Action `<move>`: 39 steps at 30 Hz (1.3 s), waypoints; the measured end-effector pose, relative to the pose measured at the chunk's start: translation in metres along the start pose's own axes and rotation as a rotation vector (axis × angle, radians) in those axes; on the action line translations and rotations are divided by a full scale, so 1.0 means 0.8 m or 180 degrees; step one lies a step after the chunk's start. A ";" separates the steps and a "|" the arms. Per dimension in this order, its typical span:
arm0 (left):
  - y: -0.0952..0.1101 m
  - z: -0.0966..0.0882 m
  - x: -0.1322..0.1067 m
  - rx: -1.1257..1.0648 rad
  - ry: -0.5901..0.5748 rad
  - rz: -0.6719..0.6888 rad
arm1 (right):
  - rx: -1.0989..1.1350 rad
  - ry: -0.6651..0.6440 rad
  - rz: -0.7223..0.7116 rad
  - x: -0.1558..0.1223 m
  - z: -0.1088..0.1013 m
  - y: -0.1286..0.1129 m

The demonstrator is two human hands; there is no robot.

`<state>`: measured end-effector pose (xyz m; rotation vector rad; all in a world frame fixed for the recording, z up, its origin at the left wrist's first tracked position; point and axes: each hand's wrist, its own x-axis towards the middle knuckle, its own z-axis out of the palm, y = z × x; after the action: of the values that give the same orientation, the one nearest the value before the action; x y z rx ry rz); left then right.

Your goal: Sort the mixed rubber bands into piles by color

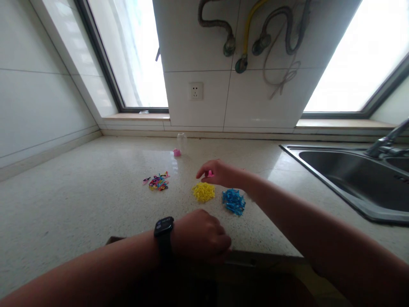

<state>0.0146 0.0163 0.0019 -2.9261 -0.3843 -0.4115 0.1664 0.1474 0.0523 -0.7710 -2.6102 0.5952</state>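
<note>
My right hand (214,171) reaches over the counter just behind a pile of small yellow pieces (203,192). Its thumb and forefinger are apart, and a bit of pink (210,173) shows between them; I cannot tell whether it is held or lies behind. Under my right forearm is a pile of blue pieces (234,201), perhaps small bands or clips. A mixed multicoloured pile (159,182) lies further left. My left hand (204,235), wearing a black watch on the wrist, is curled closed by the counter's front edge; its fingertips and anything inside are hidden.
A clear plastic bottle (182,143) stands toward the back, with a pink cap-like object (177,152) beside it. A metal sink (348,179) with a faucet (388,140) is set into the counter (96,200) at right. Hoses (247,30) and an outlet (196,91) are on the wall.
</note>
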 end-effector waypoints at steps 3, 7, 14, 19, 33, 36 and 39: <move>0.000 -0.001 0.000 -0.0031 -0.0007 -0.0001 | 0.0246 0.0456 0.0388 -0.036 -0.030 0.021; 0.000 -0.001 0.000 -0.0104 -0.0009 -0.0019 | 0.0442 0.1158 0.0660 -0.089 -0.057 0.060; -0.001 0.000 0.000 -0.0203 -0.0042 -0.0011 | 0.1223 0.2126 0.0962 -0.148 -0.055 0.117; 0.000 -0.001 0.001 -0.0239 -0.0094 -0.0076 | 0.1214 0.2094 0.1025 -0.152 -0.052 0.115; 0.001 0.001 -0.001 -0.0266 -0.0200 -0.0136 | 0.1115 0.1944 0.1174 -0.152 -0.052 0.112; 0.002 -0.001 0.000 -0.0246 -0.0203 -0.0132 | 0.1152 0.1899 0.1194 -0.152 -0.052 0.111; 0.002 -0.002 0.000 -0.0257 -0.0157 -0.0117 | 0.1174 0.1875 0.1194 -0.152 -0.052 0.109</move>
<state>0.0148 0.0150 0.0029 -3.0165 -0.4387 -0.3685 0.3177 0.1560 0.0201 -1.1147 -1.7721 0.7803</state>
